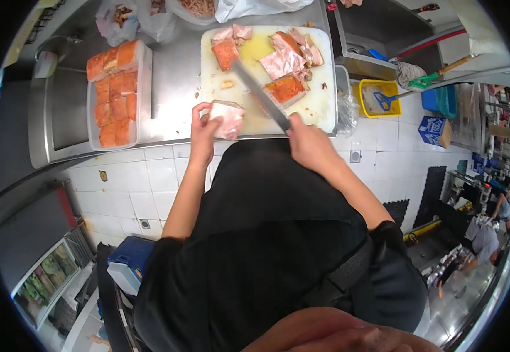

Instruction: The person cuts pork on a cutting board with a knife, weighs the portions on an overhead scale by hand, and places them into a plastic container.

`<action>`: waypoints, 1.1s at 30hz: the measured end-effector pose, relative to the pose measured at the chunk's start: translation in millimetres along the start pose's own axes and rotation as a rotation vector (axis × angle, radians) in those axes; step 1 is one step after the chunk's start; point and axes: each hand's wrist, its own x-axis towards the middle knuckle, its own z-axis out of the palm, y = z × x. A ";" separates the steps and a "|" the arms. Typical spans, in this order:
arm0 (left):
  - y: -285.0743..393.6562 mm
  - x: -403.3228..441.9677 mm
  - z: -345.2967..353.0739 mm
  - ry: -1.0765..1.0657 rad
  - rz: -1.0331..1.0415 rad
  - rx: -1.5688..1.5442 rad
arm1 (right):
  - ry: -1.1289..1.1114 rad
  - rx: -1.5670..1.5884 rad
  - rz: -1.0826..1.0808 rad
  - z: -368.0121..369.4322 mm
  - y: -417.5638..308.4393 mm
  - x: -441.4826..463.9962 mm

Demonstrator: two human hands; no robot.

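My left hand (204, 130) grips a pale pink block of pork (230, 120) by its left side, at the near left edge of the white cutting board (211, 88). In my right hand (308, 142) is the handle of a large knife (261, 94); its blade slants up and left across the board. Just right of the blade lies a piece of roast pork with orange-brown skin (287, 90). Another orange-skinned piece (225, 54) is near the blade's tip. Cut pale pork (282, 61) is heaped at the board's far right.
On the left, a clear plastic tub (143, 88) holds rows of orange-skinned pork blocks (114, 94). Plastic bags of meat pieces (117, 20) sit along the back of the steel counter (173, 76). A yellow bucket (397, 105) and a blue box (431, 129) are on the right.
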 end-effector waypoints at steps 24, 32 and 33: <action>722.7 3.2 371.5 -0.233 1.680 0.690 | 0.567 0.280 0.043 -53.6 106.1 2.3; 754.1 85.1 415.8 0.282 1.291 1.131 | 0.654 0.393 0.109 -61.7 132.0 1.0; 756.6 89.5 415.8 0.262 1.211 1.138 | 0.641 0.421 0.132 -65.4 132.9 1.7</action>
